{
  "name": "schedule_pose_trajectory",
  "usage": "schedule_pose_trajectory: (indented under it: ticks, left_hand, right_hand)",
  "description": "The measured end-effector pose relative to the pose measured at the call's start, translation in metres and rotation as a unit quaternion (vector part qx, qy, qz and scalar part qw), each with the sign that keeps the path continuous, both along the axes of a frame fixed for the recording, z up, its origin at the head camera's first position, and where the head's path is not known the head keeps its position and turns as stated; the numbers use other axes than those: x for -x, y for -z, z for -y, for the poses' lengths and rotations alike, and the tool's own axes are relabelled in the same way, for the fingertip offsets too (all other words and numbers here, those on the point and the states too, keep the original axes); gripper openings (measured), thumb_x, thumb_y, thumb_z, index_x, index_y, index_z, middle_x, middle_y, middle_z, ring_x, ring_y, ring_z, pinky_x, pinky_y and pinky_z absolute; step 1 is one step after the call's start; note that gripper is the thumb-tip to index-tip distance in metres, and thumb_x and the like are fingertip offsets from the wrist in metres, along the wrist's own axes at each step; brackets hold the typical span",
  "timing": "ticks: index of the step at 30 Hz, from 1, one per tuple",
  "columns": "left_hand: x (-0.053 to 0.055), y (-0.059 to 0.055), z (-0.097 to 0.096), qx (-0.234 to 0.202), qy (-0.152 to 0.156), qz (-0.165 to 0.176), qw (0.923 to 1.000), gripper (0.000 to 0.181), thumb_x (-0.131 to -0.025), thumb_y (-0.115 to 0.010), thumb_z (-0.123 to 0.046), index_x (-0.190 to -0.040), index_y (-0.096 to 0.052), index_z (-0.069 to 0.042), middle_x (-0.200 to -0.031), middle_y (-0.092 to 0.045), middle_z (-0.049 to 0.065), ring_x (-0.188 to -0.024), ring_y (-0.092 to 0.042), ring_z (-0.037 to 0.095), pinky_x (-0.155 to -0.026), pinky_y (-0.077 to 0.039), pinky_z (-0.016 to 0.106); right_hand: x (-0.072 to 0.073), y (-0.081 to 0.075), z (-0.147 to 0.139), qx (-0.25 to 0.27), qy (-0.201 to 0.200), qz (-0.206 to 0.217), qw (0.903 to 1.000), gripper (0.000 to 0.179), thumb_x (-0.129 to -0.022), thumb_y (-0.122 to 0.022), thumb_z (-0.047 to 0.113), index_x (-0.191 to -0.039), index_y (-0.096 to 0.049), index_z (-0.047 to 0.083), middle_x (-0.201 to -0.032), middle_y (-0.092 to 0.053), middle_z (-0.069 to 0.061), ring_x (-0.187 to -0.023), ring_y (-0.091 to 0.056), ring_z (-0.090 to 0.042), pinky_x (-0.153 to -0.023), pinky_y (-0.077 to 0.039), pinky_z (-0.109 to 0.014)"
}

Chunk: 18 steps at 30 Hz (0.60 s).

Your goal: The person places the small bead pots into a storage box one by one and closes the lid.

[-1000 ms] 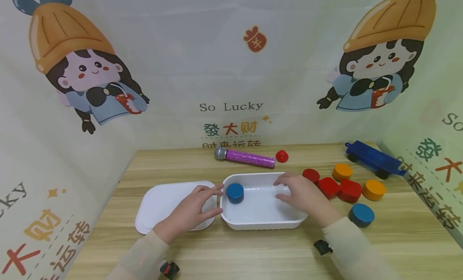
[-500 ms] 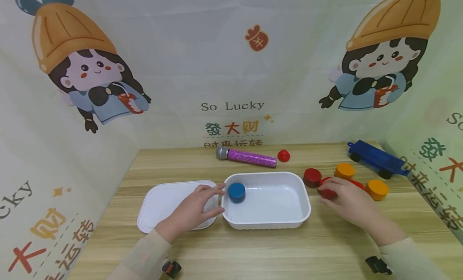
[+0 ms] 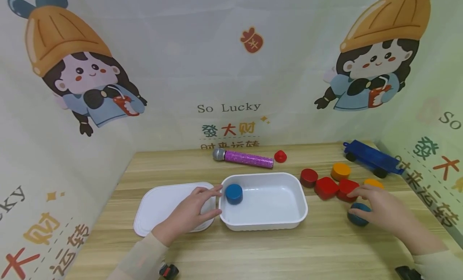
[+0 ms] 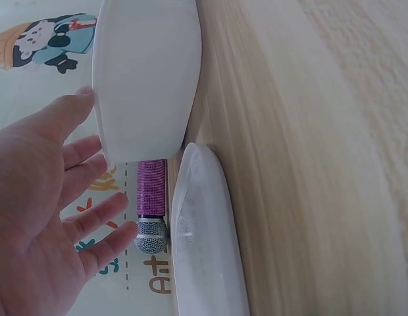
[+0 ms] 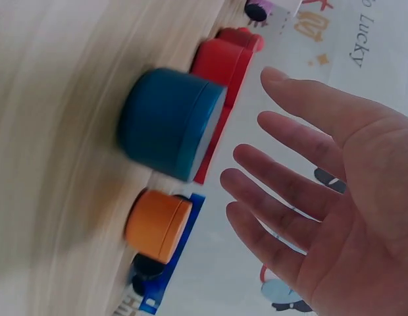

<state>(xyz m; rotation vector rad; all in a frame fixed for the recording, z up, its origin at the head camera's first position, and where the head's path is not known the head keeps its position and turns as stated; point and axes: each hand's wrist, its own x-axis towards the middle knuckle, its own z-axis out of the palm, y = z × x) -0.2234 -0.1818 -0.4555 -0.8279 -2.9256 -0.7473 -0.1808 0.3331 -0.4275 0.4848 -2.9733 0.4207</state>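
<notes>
A white plastic box [image 3: 273,203] stands mid-table with a round blue block [image 3: 234,194] in its left end. My left hand [image 3: 189,213] has its fingertips at the box's left rim, the fingers spread and nearly straight. Beneath that hand lies a flat white lid [image 3: 159,205]. On the right, my right hand [image 3: 385,209] hovers over a second round blue block [image 3: 356,220]. The right wrist view shows a gap between its loosely extended fingers [image 5: 276,191] and this blue block [image 5: 171,122]. Nothing is in its palm.
Several red blocks [image 3: 326,188] and orange round blocks [image 3: 341,172] are grouped right of the box. A blue toy wagon [image 3: 374,157] sits at the back right. Behind the box lie a purple toy microphone [image 3: 247,158] and a small red piece [image 3: 280,156]. A printed cloth hangs behind.
My right hand has moved from above the box, past the red blocks, to the blue block at the right. My left hand keeps its place at the box's rim.
</notes>
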Motion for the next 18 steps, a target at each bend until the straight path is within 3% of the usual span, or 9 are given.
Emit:
schedule_pose_trajectory:
  ticks: [7, 18]
  left_hand:
    - [-0.001, -0.001, 0.001, 0.001, 0.0, -0.002, 1.0, 0.059, -0.095, -0.075, -0.037, -0.149, -0.056, -0.021, -0.152, -0.057, -0.008, -0.133, -0.053, 0.024, -0.105, -0.052, 0.052]
    - [-0.002, -0.001, 0.0, 0.006, -0.006, -0.006, 0.9999, 0.063, -0.095, -0.075, -0.041, -0.152, -0.053, -0.024, -0.146, -0.062, -0.009, -0.133, -0.054, 0.023, -0.105, -0.052, 0.052]
  right_hand:
    - [-0.007, 0.008, -0.012, 0.012, 0.001, 0.026, 0.9996, 0.039, -0.076, -0.091, 0.03, -0.105, -0.076, 0.009, -0.102, -0.074, -0.005, -0.085, -0.069, -0.024, -0.07, -0.059, -0.041]
    - [-0.008, 0.012, -0.02, 0.022, -0.005, 0.042, 0.9989, 0.043, -0.073, -0.094, 0.022, -0.106, -0.076, 0.003, -0.1, -0.076, -0.006, -0.079, -0.064, -0.016, -0.063, -0.053, -0.026]
